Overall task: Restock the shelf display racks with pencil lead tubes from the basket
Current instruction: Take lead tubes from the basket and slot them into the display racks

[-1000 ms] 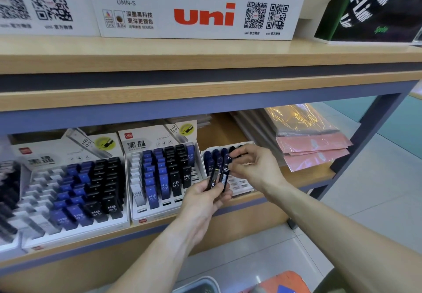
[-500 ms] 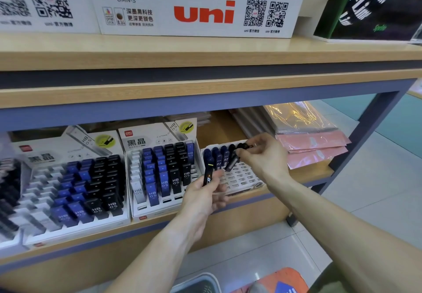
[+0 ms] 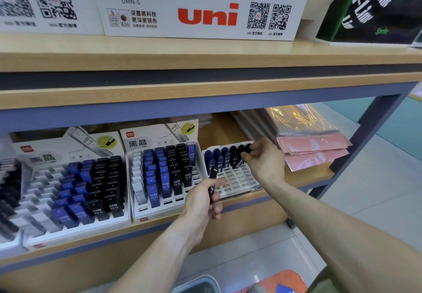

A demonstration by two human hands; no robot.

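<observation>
My left hand [image 3: 203, 199] grips one black pencil lead tube [image 3: 212, 179] upright, in front of the shelf edge. My right hand [image 3: 265, 162] reaches into the back row of the small white rack [image 3: 235, 178] and pinches a black tube [image 3: 238, 159] at a slot there. That rack holds a few blue and black tubes only along its back row; most slots show bare white. Two fuller racks stand to the left: a middle one [image 3: 164, 171] and a larger one [image 3: 75, 185], both with blue and black HB 0.5 tubes.
A wooden shelf board [image 3: 205, 59] hangs low overhead with a white "uni" box [image 3: 205, 16] on it. Pink and clear plastic sleeves [image 3: 312, 142] lie right of the small rack. A grey basket rim [image 3: 198, 284] and an orange object [image 3: 285, 281] show at the bottom.
My right hand took one tube from my left hand and carried it back and right to the small rack's rear row. My left hand dropped slightly, holding a single tube.
</observation>
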